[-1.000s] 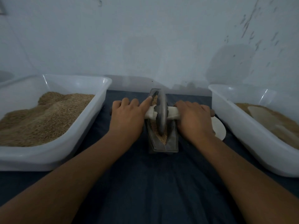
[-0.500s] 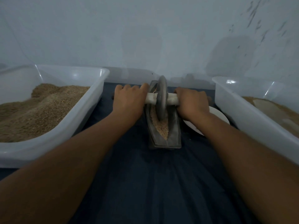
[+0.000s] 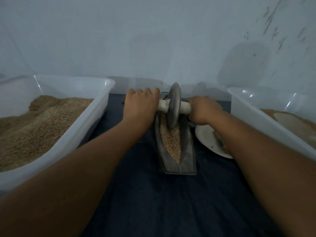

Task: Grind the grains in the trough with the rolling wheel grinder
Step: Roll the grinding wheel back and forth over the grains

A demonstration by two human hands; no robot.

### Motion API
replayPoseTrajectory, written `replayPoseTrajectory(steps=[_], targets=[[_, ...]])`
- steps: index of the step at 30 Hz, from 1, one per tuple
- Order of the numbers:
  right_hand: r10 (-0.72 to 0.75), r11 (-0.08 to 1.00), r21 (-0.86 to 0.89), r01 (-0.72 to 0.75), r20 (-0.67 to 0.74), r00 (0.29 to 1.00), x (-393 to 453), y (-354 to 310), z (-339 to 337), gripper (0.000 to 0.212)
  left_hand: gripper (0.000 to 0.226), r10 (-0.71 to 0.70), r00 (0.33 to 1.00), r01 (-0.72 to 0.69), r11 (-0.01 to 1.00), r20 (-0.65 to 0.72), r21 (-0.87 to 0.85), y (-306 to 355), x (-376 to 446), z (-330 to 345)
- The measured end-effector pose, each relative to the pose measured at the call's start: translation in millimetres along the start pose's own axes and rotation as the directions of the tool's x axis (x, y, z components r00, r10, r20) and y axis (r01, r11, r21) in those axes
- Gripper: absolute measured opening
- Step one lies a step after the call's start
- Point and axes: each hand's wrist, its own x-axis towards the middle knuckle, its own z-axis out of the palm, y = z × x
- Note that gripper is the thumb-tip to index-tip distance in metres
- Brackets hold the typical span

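Wheel (image 3: 173,106) farther up trough (image 3: 188,151)

Looks like a small home-style grain workshop: bare scuffed wall (image 3: 153,40), dark cloth (image 3: 153,202) on the worktop, big plastic tubs (image 3: 95,106) heaped with grain (image 3: 34,127).

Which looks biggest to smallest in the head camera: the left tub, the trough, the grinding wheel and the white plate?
1. Left tub, by far the largest.
2. Trough.
3. Grinding wheel and white plate: unsure, since the right arm hides much of the plate.
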Motion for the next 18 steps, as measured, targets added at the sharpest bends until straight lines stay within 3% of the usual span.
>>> replayPoseTrajectory(steps=[6, 11, 18], targets=[[0.031, 0.999, 0.023, -0.030, -0.046, 0.998, -4, 0, 7, 0.033, 0.029, 0.011, 0.998, -0.012, 1.000, -0.056, -0.010, 2, -6, 3], [0.015, 0.999, -0.028, -0.022, -0.230, 0.973, -21, -3, 18, 0.034, 0.034, -0.003, 0.994, 0.001, 1.000, -0.111, -0.025, 4, -26, 1], [-0.010, 0.999, -0.045, -0.006, -0.346, 0.938, -48, -10, 20, 0.026, 0.058, -0.010, 1.000, 0.010, 0.999, -0.016, -0.045, 3, -45, -11]])
